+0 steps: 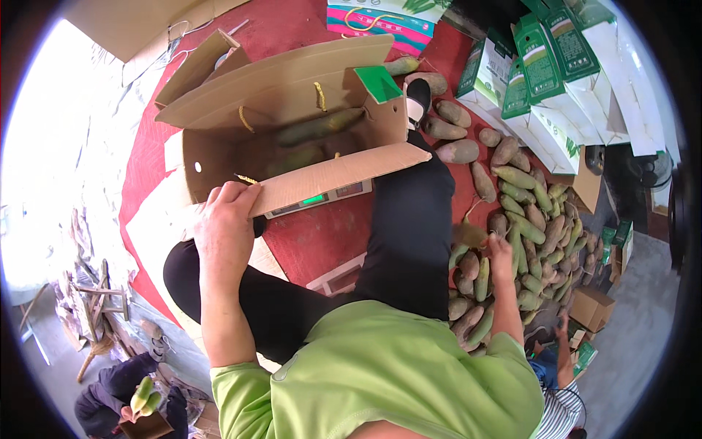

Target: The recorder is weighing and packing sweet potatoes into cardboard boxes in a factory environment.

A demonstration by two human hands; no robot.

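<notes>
An open cardboard box [212,157] with yellow cord handles stands on a digital scale [351,192] in front of me. Inside lie long green radishes [322,128], partly in shadow. My left hand [228,216] is closed on the left end of the box's near flap [329,175], thumb on top. To the right, beside a large heap of radishes [541,234], my right hand [500,252] has its fingers closed around the end of a brownish-green radish [469,234]. That radish's thin root points upward, away from me.
Red cloth [314,245] covers the floor. White-and-green cartons [541,73] stand at the far right, and a colourful gift box [387,25] at the back. Loose radishes [459,151] lie by my right foot. Co-workers [121,395] are at lower left and lower right.
</notes>
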